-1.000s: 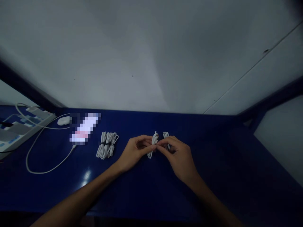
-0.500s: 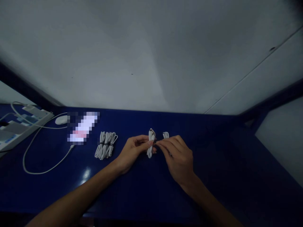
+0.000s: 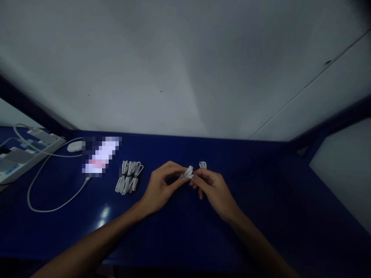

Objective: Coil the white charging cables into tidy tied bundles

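Observation:
A folded white cable (image 3: 189, 172) is held over the table between my two hands, partly covered by fingers. My left hand (image 3: 162, 185) pinches it from the left with thumb and fingers. From the right, my right hand (image 3: 213, 189) grips the same cable at its side, its other fingers curled below. Just beyond the right hand another white cable bundle (image 3: 203, 165) lies on the table, its nearer part hidden. Left of my left hand, several white cable bundles (image 3: 129, 177) lie side by side, each with a black tie round its middle.
The blue table (image 3: 174, 239) ends at a pale wall (image 3: 139, 77). At the left are a power strip (image 3: 34, 162) with plugs, a white mouse-like object (image 3: 75, 146), a blurred-out lit device (image 3: 101, 156) and a white charging cord (image 3: 48, 211) looping to it.
The held cable has turned from upright, with its connectors showing, to end toward me. My right hand has shifted from pinching beside it to gripping it.

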`<state>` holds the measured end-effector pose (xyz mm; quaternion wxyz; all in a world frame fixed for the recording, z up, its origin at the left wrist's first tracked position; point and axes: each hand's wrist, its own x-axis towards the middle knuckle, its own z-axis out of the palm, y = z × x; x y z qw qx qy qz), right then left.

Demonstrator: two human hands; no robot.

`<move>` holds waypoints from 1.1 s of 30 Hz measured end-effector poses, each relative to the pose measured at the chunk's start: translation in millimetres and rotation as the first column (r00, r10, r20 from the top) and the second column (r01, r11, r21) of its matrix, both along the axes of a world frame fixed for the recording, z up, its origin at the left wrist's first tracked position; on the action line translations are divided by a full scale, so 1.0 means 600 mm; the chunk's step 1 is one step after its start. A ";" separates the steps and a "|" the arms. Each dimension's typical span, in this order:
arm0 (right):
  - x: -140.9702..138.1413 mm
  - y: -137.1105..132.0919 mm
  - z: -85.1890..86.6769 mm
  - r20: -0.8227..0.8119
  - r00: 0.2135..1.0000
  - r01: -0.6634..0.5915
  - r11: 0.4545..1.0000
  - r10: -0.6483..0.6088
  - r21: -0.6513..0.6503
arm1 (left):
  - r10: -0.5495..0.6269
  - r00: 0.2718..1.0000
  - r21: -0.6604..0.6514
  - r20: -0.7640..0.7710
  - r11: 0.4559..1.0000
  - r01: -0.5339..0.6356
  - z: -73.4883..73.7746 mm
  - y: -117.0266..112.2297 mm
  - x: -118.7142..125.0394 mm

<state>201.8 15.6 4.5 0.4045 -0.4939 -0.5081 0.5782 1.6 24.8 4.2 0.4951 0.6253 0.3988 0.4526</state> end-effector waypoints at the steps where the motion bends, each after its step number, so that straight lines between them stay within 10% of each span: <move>1: 0.001 0.001 0.001 -0.025 1.000 -0.006 1.000 0.005 -0.019 | 0.006 0.999 0.034 -0.038 0.999 -0.004 0.000 -0.001 -0.001; 10: 0.003 0.001 -0.009 -0.044 0.999 -0.010 1.000 0.010 0.018 | 0.073 0.986 0.140 -0.148 0.989 -0.052 0.004 -0.005 0.001; 17: -0.007 -0.010 -0.001 0.069 0.995 0.055 0.985 -0.067 0.160 | 0.086 0.987 -0.167 0.135 0.984 -0.063 0.001 -0.002 0.012; 23: -0.007 -0.014 -0.004 0.437 0.868 -0.104 0.773 -0.237 0.626 | 0.106 0.924 -0.563 0.367 0.816 0.130 0.005 0.005 0.009; 27: -0.003 -0.011 -0.015 0.539 0.804 -0.232 0.703 -0.250 0.672 | 0.104 0.866 -0.647 0.490 0.708 0.282 0.008 0.008 0.005; 33: -0.012 -0.014 -0.002 0.401 0.891 -0.028 0.855 -0.213 0.517 | 0.102 0.942 -0.492 0.318 0.868 0.072 0.003 0.007 0.005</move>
